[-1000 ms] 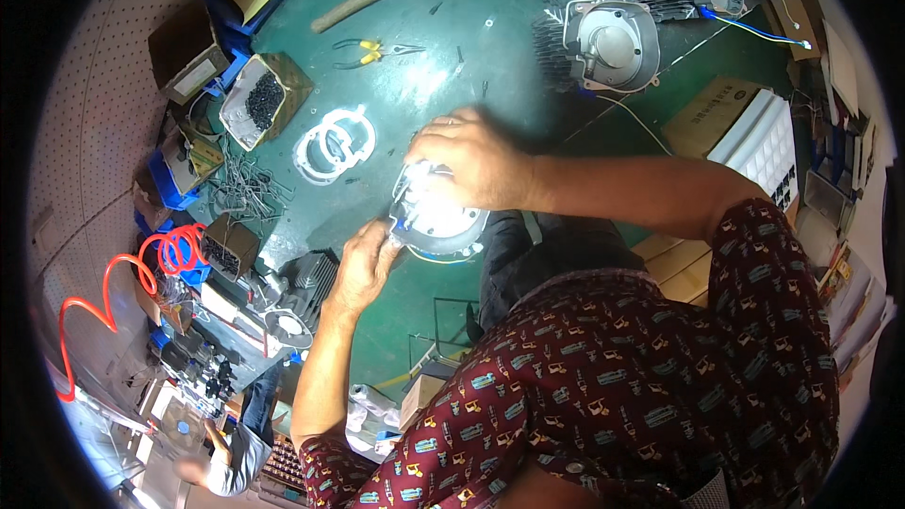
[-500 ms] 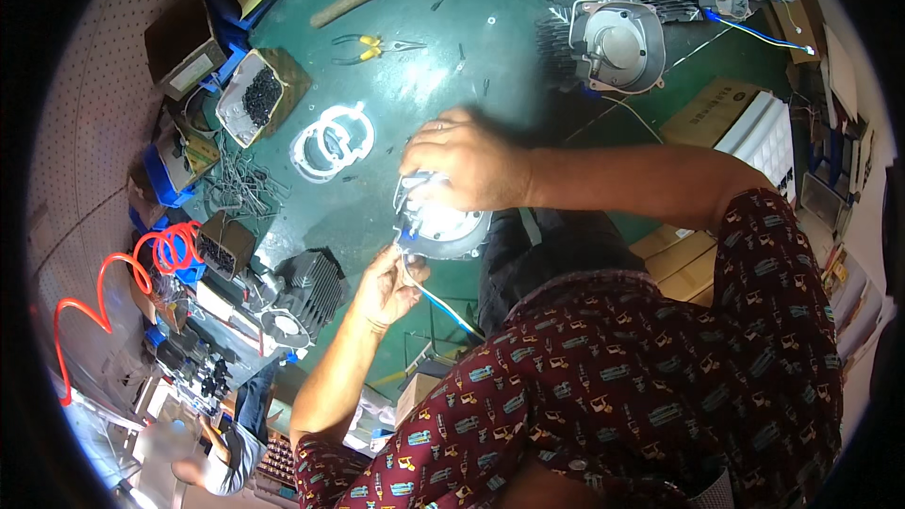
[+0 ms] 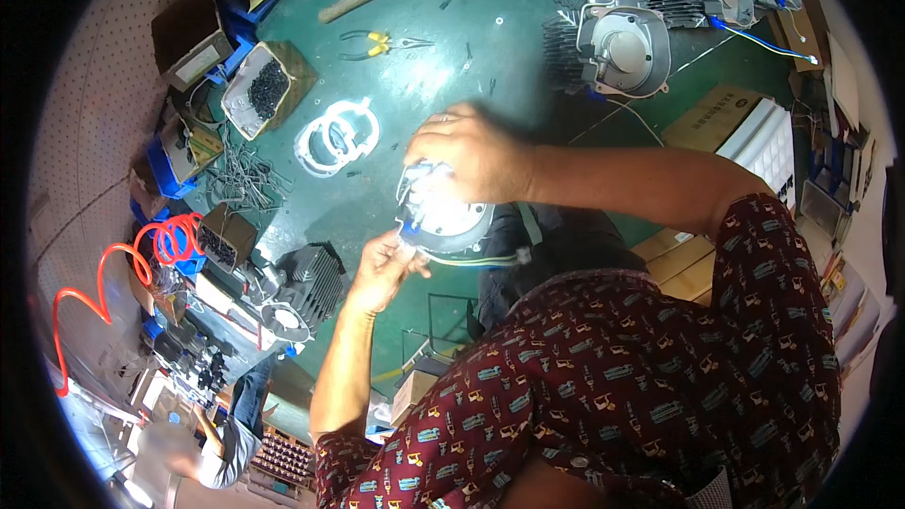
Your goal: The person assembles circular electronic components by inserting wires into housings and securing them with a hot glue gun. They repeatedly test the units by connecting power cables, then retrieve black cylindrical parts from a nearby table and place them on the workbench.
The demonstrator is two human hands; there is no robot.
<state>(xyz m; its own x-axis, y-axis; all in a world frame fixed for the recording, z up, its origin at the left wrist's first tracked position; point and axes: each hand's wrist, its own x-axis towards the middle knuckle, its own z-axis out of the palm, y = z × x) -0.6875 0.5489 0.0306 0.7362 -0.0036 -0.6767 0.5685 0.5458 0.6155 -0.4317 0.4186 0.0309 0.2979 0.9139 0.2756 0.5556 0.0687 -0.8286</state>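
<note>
The motor housing (image 3: 443, 221), a round grey casting with a bright face, sits at the near edge of the green bench (image 3: 528, 75), just in front of our body. Our right hand (image 3: 471, 153) lies over its top, fingers curled down around the far rim, gripping it and holding it steady. Our left hand (image 3: 382, 269) is at the housing's lower left edge, fingertips pinched together on what looks like a thin wire or small fitting; it is too small for us to tell which. Yellow-green leads (image 3: 476, 261) trail out from under the housing toward our lap.

We judge that we are in the middle of fitting or dressing the wiring at the housing's rim, with one hand bracing and the other doing the fine work. The next move seems to call for a firm right-hand grip, so that the casting does not turn, and a careful pull or tuck by the left fingertips.

Two white ring gaskets (image 3: 337, 137) lie well apart on the bench, and another finned motor (image 3: 622, 42) stands farther off.
</note>
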